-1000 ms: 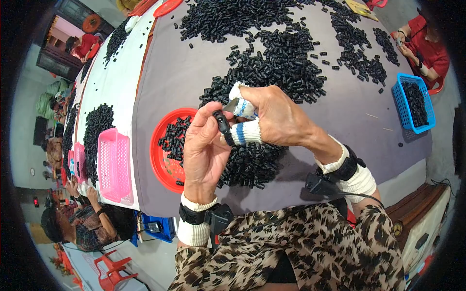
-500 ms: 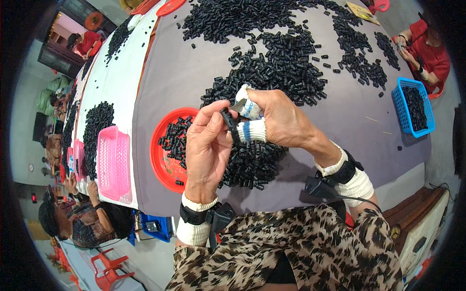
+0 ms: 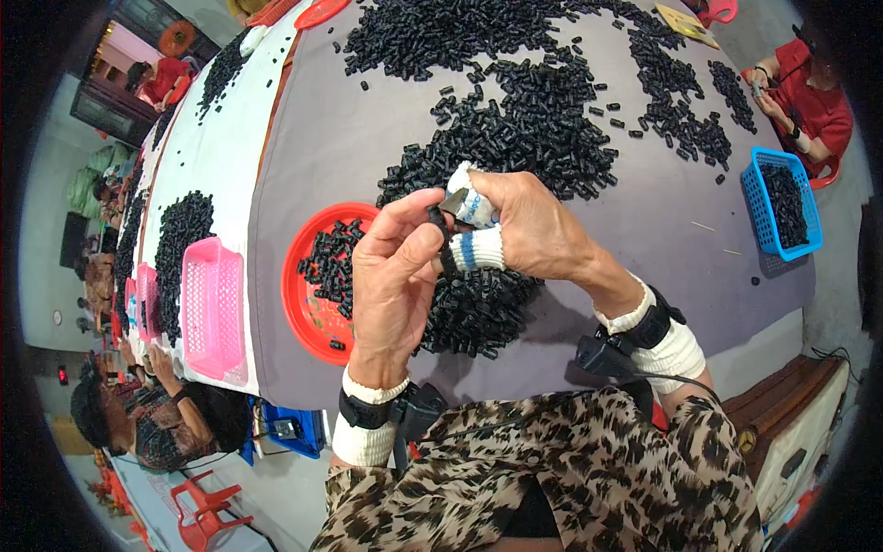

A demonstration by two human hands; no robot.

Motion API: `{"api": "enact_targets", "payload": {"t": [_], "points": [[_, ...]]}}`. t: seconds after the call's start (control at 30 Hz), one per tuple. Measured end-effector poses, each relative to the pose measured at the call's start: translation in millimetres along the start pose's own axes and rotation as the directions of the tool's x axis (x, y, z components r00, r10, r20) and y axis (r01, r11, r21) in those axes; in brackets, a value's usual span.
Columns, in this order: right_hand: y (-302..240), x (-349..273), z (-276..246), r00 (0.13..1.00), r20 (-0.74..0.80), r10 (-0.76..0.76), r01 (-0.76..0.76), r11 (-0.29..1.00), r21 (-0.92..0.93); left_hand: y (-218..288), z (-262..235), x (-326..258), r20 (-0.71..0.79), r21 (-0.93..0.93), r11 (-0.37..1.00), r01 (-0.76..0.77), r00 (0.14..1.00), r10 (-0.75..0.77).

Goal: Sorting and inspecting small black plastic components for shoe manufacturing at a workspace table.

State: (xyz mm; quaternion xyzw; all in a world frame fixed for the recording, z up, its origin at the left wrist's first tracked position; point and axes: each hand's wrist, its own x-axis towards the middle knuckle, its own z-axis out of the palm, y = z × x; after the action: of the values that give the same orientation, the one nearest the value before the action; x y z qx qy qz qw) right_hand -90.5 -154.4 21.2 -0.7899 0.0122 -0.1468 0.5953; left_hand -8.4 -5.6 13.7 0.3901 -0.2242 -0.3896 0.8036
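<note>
Over the front of the table, my left hand (image 3: 394, 276) pinches a small black ribbed cylindrical part (image 3: 439, 219) between thumb and fingers. The thumb hides some of it. My right hand (image 3: 543, 225) is closed around a small knife (image 3: 454, 201) whose handle is wrapped in white, blue-marked material. The blade lies against or very close to the part's upper end; contact cannot be made out. A white knitted cover with a blue stripe sits on my right fingers. Beneath both hands spreads a heap of similar black parts (image 3: 483, 317). A red round tray (image 3: 292, 299) holding more stands beside my left hand.
A pink basket (image 3: 213, 308) stands to the left on a white-covered table, where a co-worker (image 3: 152, 414) sits. At the right, a blue basket (image 3: 771, 207) holds black parts near another person in red (image 3: 814, 110). More black heaps (image 3: 451, 37) cover the far table.
My left thumb has slid right over the black part, now covering more of it, and the part has turned slightly. The right hand and knife have barely moved.
</note>
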Motion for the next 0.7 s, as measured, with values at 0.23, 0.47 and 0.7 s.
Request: {"api": "enact_targets", "payload": {"t": [0.23, 0.47, 0.7], "points": [[-2.2, 3.2, 1.6, 0.996, -0.086, -0.017, 0.017, 1.000, -0.006, 0.7, 0.0, 3.1, 0.011, -0.221, 0.974, 0.048, 0.999, -0.046], [-6.7, 0.6, 1.1, 0.998, -0.059, 0.013, -0.013, 1.000, 0.013, -3.6, -3.7, 2.6, 0.083, -0.289, 0.956, 0.043, 0.996, -0.020], [-2.1, 1.0, 5.1, 0.998, -0.067, -0.004, 0.003, 1.000, -0.015, -0.3, -5.1, -1.2, 0.028, -0.207, 0.978, 0.013, 1.000, -0.007]]}}
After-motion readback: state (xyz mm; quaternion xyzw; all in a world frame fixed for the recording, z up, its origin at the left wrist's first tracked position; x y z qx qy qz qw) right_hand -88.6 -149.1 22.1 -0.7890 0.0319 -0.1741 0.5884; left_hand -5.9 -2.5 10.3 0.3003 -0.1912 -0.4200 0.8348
